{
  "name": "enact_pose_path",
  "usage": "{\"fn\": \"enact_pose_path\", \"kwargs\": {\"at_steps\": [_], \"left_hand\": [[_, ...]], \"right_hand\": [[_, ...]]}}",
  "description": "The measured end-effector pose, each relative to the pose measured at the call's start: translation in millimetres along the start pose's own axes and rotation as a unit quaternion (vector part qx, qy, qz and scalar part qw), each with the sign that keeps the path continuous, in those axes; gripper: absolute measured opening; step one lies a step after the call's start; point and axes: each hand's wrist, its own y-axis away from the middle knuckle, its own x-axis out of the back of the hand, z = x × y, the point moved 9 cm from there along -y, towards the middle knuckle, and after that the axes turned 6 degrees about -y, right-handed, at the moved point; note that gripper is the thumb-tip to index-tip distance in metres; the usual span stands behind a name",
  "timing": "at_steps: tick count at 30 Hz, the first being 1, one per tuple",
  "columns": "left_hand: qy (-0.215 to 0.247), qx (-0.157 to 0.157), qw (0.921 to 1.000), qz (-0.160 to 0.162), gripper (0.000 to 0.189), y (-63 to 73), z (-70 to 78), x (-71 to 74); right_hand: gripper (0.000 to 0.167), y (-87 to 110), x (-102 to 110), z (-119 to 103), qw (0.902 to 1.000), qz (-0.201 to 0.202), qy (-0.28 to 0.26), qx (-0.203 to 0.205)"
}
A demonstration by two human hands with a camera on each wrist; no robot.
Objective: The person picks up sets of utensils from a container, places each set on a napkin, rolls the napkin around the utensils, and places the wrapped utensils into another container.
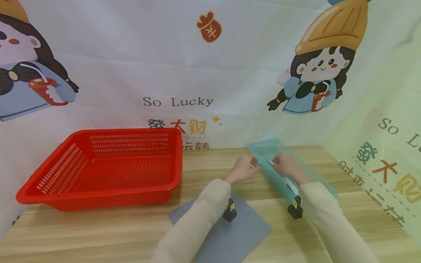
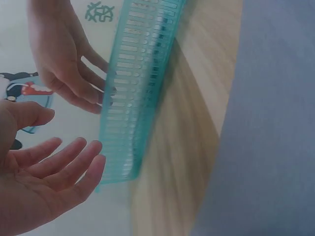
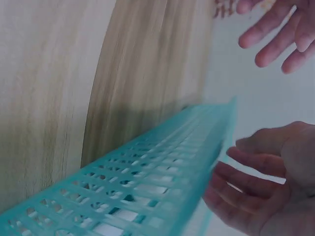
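A long teal plastic basket (image 1: 315, 166) with slotted walls stands on the right of the table. White items (image 1: 290, 185) lie inside it; their kind is hard to make out. My right hand (image 1: 289, 167) reaches over the rim, and in the right wrist view its fingers (image 3: 231, 189) bend loosely into the basket (image 3: 147, 172). The rim partly hides those fingertips, and no grasped thing shows. Just left of the basket hovers my left hand (image 1: 244, 168). In the left wrist view its fingers (image 2: 74, 167) are spread and relaxed, with nothing held.
A large red plastic basket (image 1: 112, 197) stands on the left of the wooden table (image 1: 98, 233). A grey mat (image 1: 236, 237) lies at the front centre, partly under my left forearm. Behind the table hangs a printed cloth (image 1: 243, 91), continuing along the right side.
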Motion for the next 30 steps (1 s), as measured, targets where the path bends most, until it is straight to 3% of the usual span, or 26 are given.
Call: {"fn": "enact_pose_path", "kwargs": {"at_steps": [1,4,5,9,12,17,20,24,26,30], "left_hand": [[0.007,0.004,1.0,-0.001,0.034,-4.8,-5.8,-5.5],[0.027,0.035,0.999,0.005,0.037,-5.0,-5.3,-10.9],[0.038,0.066,0.9971,-0.004,0.039,1.6,1.5,-9.6],[0.053,0.098,0.9937,-0.014,0.038,13.4,17.7,-11.2],[0.051,0.097,0.9935,-0.032,0.036,14.0,19.3,-19.1],[0.057,0.092,0.9925,-0.057,0.038,12.2,20.7,-29.1],[0.069,0.093,0.9916,-0.058,0.039,12.9,22.8,-30.7],[0.092,0.109,0.9885,-0.051,0.039,15.3,22.4,-29.2],[0.098,0.113,0.9876,-0.047,0.039,16.3,21.6,-28.3],[0.098,0.115,0.9878,-0.039,0.038,17.9,19.4,-27.6]], "right_hand": [[0.026,-2.4,-2.0,2.6,0.9999,-0.009,0.003,-0.005],[0.025,-8.2,-10.0,11.5,0.9991,-0.039,-0.009,-0.013],[0.025,-9.9,-13.3,15.0,0.9985,-0.05,-0.02,-0.013],[0.027,-17.7,-27.1,34.9,0.9951,-0.069,-0.071,-0.01],[0.029,-31.6,-43.0,62.3,0.9943,-0.065,-0.084,0.008],[0.033,-81.0,-88.7,145.2,0.9974,-0.032,-0.049,0.041],[0.036,-101.6,-114.3,186.1,0.9967,-0.058,-0.055,0.014],[0.039,-111.9,-131.6,215.1,0.9917,-0.096,-0.081,-0.025],[0.04,-116.1,-135.2,223.7,0.991,-0.094,-0.088,-0.035],[0.039,-114.8,-138.1,227.3,0.9898,-0.103,-0.085,-0.048]]}}
